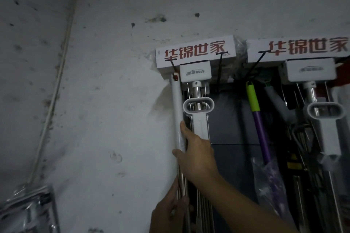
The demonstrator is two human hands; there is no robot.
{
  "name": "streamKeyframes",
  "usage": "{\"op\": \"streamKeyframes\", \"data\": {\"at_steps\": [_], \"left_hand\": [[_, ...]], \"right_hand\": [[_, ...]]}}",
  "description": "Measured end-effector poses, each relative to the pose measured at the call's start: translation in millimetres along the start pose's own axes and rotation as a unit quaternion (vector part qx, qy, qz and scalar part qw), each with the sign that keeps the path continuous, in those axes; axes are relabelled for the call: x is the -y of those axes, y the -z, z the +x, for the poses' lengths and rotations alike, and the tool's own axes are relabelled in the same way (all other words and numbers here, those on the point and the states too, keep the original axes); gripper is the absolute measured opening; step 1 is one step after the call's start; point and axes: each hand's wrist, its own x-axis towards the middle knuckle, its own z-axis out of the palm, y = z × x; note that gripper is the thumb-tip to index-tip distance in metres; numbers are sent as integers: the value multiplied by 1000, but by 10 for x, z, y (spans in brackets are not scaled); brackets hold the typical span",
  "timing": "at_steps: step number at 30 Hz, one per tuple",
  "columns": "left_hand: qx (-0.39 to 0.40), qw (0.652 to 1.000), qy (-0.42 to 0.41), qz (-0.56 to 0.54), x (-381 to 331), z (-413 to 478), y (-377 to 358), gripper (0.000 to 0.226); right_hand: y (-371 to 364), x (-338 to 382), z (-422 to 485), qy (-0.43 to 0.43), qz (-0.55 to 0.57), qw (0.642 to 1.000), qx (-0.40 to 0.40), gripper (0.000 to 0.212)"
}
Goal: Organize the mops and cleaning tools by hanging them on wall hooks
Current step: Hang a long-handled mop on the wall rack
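Observation:
A pole with a white grip (177, 104) and a metal shaft stands upright against the wall. Its top end, with a small red loop (176, 76), reaches the underside of a hanging white sponge mop (196, 73). My right hand (197, 155) grips the white handle about midway up. Lower down, my left hand (170, 212) holds the metal shaft. Whether the loop sits on a hook cannot be seen.
A second white sponge mop (310, 70) hangs to the right, with a green and purple handled tool (254, 108) and a grey handle (278, 104) between them. Plastic-wrapped items (28, 210) lie at the lower left. A thin cable (56, 81) runs down the stained wall.

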Motion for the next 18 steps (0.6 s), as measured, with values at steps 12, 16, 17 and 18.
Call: {"op": "streamKeyframes", "data": {"at_steps": [12,16,17,18], "left_hand": [[-3,999,-28,-45,399,237,183,49],[1,994,2,-111,652,514,473,35],[-4,994,10,-113,761,599,532,31],[-8,994,12,-107,882,684,569,27]], "right_hand": [[-172,44,-55,-7,-144,990,9,92],[-237,56,-88,-2,-174,985,10,101],[-258,57,-102,-2,-177,984,7,103],[-273,67,-124,-4,-183,983,7,105]]}}
